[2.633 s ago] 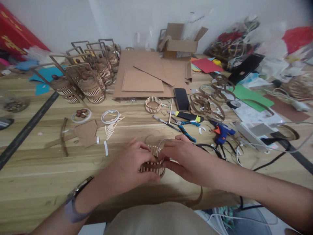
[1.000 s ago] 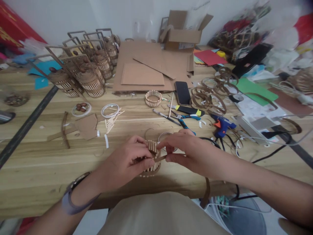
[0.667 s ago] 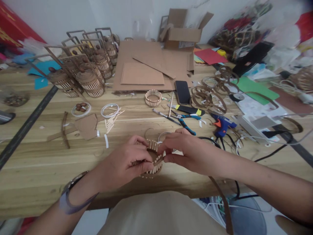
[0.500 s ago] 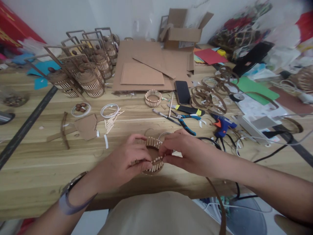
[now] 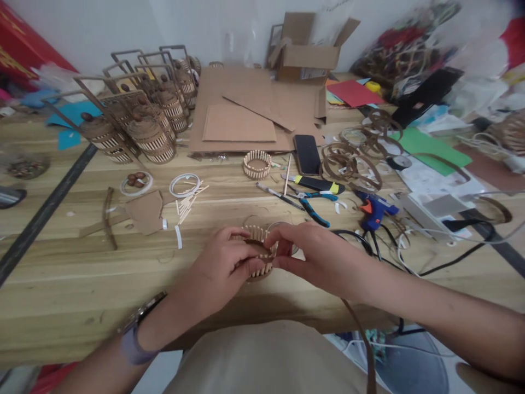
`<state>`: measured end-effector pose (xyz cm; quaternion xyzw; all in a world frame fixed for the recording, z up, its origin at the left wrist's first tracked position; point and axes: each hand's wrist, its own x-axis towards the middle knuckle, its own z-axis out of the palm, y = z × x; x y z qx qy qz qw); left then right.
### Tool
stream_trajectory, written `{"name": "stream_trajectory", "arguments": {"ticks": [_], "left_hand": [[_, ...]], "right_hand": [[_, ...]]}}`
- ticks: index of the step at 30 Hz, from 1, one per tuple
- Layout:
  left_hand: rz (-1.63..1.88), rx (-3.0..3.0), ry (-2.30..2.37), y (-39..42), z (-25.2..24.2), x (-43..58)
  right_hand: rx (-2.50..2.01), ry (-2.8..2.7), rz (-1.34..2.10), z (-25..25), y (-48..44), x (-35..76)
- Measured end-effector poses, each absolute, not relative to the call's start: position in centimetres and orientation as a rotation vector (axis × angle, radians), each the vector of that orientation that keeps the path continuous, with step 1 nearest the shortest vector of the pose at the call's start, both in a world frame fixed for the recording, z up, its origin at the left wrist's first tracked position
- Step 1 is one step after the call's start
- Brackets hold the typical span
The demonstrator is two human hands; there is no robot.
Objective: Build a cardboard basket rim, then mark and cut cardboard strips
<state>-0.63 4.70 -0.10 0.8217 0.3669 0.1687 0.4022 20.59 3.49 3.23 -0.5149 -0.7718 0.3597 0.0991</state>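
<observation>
A small round basket [image 5: 259, 261] with a cardboard base and a wall of upright pale sticks sits near the front edge of the wooden table [image 5: 82, 273]. My left hand [image 5: 223, 269] is closed round its left side, thumb on the rim. My right hand [image 5: 314, 254] pinches a thin brown cardboard strip [image 5: 363, 342] against the basket's right side; the strip trails down off the table edge. A watch is on my left wrist.
Pliers [image 5: 314, 208], a utility knife [image 5: 320, 184], a blue glue gun [image 5: 374, 208], a phone [image 5: 306, 154] and coiled brown strips [image 5: 348, 164] lie beyond. A second stick ring [image 5: 257, 164], loose sticks [image 5: 187, 203], cardboard sheets [image 5: 241, 123] and finished baskets [image 5: 143, 126] stand behind. Cables run at right.
The basket has been turned and tipped between my hands and sits slightly farther from me. The brown strip, earlier stretched across its side, now hangs down from my right hand.
</observation>
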Motion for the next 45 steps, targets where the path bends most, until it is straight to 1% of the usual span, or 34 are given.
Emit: {"name": "stream_trajectory", "arguments": {"ticks": [4,15,23,28,34,41,45], "left_hand": [[0.462,2.12,0.926,4.4,-0.2,-0.7],[0.497,2.122,0.819,4.1,0.0,-0.7],[0.527,2.173,0.846,3.9,0.3,-1.0],[0.571,2.193,0.845,3.9,0.2,-1.4],[0.585,2.237,0.713,4.0,0.8,-1.4],[0.534,2.213,0.637,4.2,0.7,-1.6],[0.534,2.166,0.648,4.5,0.3,-2.0]], "right_hand": [[-1.568,-2.221,1.168,3.1,3.6,20.7],[-1.466,-2.23,1.18,3.3,3.4,21.2],[-1.546,-2.312,1.011,3.4,3.3,21.4],[-1.462,-2.279,1.087,3.3,3.3,21.6],[-1.39,-2.28,1.125,3.4,3.4,21.6],[-1.453,-2.249,1.281,3.5,3.7,21.4],[-1.512,-2.231,1.31,3.9,3.6,21.1]]}}
